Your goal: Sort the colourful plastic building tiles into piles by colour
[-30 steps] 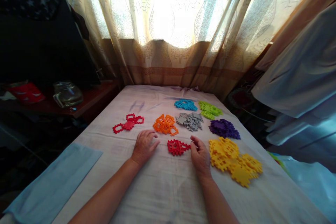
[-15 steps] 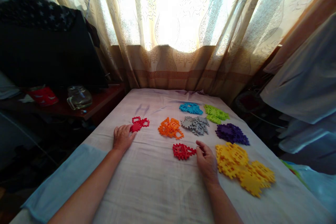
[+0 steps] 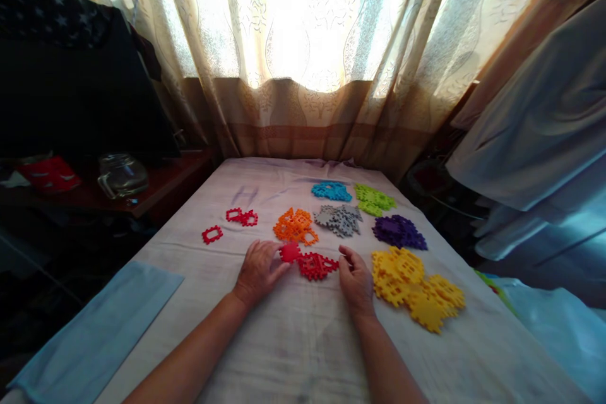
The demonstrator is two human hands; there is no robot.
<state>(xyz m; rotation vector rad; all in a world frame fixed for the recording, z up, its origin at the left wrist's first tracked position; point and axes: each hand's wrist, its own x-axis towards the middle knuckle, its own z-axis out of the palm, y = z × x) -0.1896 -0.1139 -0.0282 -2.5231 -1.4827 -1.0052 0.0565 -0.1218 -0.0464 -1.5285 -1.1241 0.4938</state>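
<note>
My left hand (image 3: 259,271) pinches a solid red toothed building piece (image 3: 290,252) at the left edge of a small pile of red building pieces (image 3: 315,267). On the pile's right side, my right hand (image 3: 355,281) is curled, with thumb and forefinger at the pointed end of a red openwork piece (image 3: 331,264). Its other fingers are partly hidden. Farther left lie a single red frame piece (image 3: 212,235) and a few more red frame pieces (image 3: 242,216), flat on the sheet.
Toothed pieces lie in colour piles: orange (image 3: 294,227), grey (image 3: 338,219), blue (image 3: 331,190), lime green (image 3: 374,199), purple (image 3: 399,231) and yellow (image 3: 416,287). A light blue cloth (image 3: 101,331) covers the left edge. A glass jug (image 3: 122,175) stands on the side desk (image 3: 182,170).
My left hand has brought a solid red piece rightward from the left red group to the red pile. A single red frame now lies apart there. My right hand stays at the pile; the view shifted slightly.
</note>
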